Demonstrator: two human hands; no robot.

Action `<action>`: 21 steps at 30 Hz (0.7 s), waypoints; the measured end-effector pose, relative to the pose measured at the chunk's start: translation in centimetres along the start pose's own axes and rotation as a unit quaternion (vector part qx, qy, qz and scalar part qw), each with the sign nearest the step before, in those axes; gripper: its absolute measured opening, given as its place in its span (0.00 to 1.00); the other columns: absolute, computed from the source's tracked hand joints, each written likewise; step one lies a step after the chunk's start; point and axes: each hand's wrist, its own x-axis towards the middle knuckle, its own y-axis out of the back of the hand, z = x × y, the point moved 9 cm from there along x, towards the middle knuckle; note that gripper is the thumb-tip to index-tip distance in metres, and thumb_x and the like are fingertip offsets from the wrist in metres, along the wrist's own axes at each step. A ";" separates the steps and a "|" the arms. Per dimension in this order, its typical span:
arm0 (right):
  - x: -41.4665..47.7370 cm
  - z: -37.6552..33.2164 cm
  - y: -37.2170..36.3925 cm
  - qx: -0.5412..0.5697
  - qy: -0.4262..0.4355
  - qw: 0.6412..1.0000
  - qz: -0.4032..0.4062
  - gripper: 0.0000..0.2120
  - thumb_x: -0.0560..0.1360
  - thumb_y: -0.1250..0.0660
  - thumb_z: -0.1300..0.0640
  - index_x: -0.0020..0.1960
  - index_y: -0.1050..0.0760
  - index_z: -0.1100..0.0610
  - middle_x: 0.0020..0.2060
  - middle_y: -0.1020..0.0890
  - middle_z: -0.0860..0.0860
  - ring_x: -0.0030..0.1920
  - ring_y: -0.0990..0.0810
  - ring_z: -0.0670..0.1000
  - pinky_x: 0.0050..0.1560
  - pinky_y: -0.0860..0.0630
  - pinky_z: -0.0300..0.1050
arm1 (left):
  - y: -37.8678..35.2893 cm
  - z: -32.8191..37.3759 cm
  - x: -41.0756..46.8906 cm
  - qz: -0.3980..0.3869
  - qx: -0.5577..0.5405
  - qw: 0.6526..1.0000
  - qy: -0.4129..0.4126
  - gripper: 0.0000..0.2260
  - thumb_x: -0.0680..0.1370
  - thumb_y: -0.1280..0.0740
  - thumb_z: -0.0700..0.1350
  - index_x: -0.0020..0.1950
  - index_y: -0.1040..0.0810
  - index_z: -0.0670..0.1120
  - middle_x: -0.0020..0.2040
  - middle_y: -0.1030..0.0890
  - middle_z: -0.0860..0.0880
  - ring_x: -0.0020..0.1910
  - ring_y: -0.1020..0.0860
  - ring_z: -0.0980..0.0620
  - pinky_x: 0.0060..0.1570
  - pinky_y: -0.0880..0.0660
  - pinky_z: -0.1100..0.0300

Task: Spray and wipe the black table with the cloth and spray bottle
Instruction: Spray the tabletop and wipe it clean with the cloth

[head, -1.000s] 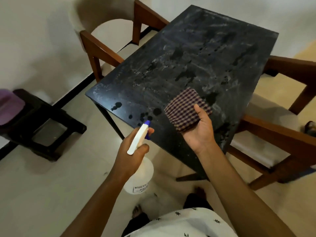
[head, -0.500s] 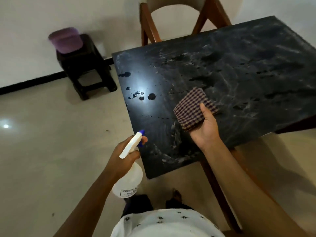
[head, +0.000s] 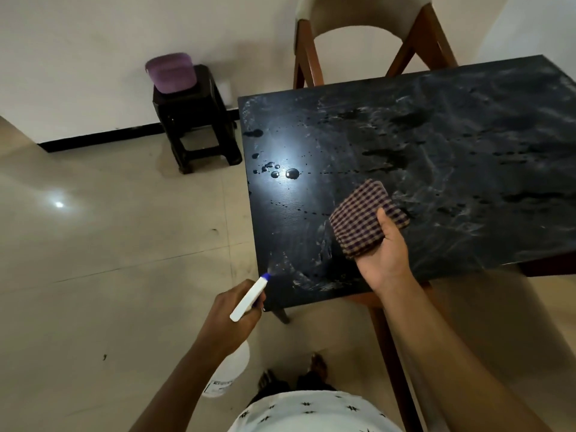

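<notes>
The black table point(head: 467, 145) fills the right half of the view, streaked with whitish smears and dotted with water drops near its left edge. My left hand point(head: 229, 319) grips a white spray bottle point(head: 247, 299) just off the table's near left corner. Its blue nozzle points at the tabletop and a faint mist shows at the tip. My right hand point(head: 385, 254) holds a folded checked cloth point(head: 363, 218) above the near part of the table, thumb on top of the cloth.
A wooden chair point(head: 367, 35) with a pale back stands at the table's far side. A dark stool point(head: 196, 120) carrying a purple tub point(head: 171, 71) stands by the wall at the left. Another chair's wooden frame point(head: 392, 353) reaches under the near edge. Pale floor tiles lie to the left.
The view has swung round the table's corner. My left hand has brought the bottle closer to the near left corner and mist now leaves the nozzle. The cloth stays in my right hand.
</notes>
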 end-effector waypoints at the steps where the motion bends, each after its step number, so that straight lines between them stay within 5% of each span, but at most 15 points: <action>1: -0.1 -0.1 0.1 -0.003 0.002 1.000 0.002 0.30 0.71 0.33 0.52 0.71 0.33 0.57 0.63 0.23 0.57 0.62 0.24 0.57 0.60 0.27 0.53 | -0.1 -0.3 -0.1 0.005 0.002 1.000 0.012 0.12 0.75 0.30 0.39 0.44 0.27 0.56 0.37 0.22 0.57 0.35 0.21 0.51 0.33 0.24 0.69; 8: -1.0 -1.1 0.4 -0.028 0.023 0.999 -0.005 0.27 0.71 0.34 0.52 0.68 0.33 0.55 0.62 0.23 0.55 0.61 0.24 0.55 0.61 0.27 0.52 | 0.4 -1.9 -0.9 0.029 -0.005 0.999 0.035 0.10 0.74 0.31 0.37 0.42 0.23 0.53 0.36 0.19 0.50 0.34 0.21 0.47 0.35 0.22 0.60; 12: -1.6 -2.2 1.1 -0.057 0.071 0.996 0.016 0.27 0.71 0.35 0.52 0.70 0.34 0.53 0.65 0.26 0.53 0.64 0.26 0.52 0.69 0.33 0.53 | 0.9 -2.4 -1.3 0.047 -0.023 0.998 0.040 0.11 0.75 0.32 0.35 0.46 0.22 0.51 0.42 0.19 0.52 0.38 0.21 0.49 0.37 0.23 0.65; 16: -1.8 -3.2 2.1 -0.102 0.129 0.985 0.041 0.24 0.79 0.40 0.53 0.74 0.39 0.52 0.62 0.26 0.47 0.61 0.27 0.46 0.71 0.36 0.51 | 1.3 -3.5 -1.2 0.083 -0.074 0.990 0.085 0.11 0.75 0.32 0.34 0.43 0.23 0.51 0.39 0.19 0.47 0.37 0.20 0.46 0.36 0.20 0.57; 19: -2.1 -3.3 2.1 -0.236 0.190 0.952 0.033 0.22 0.80 0.41 0.53 0.73 0.39 0.50 0.59 0.28 0.42 0.65 0.29 0.47 0.67 0.34 0.41 | 1.9 -4.2 -1.4 0.119 -0.100 0.983 0.102 0.10 0.75 0.33 0.33 0.43 0.23 0.49 0.38 0.19 0.45 0.38 0.20 0.45 0.36 0.20 0.55; 21: -3.1 -2.8 0.9 -0.392 0.264 0.881 -0.016 0.21 0.81 0.41 0.51 0.72 0.39 0.50 0.64 0.29 0.43 0.69 0.32 0.45 0.65 0.34 0.33 | 2.3 -4.8 -1.3 0.134 -0.119 0.978 0.107 0.11 0.75 0.34 0.32 0.44 0.23 0.49 0.41 0.18 0.47 0.42 0.20 0.46 0.38 0.20 0.56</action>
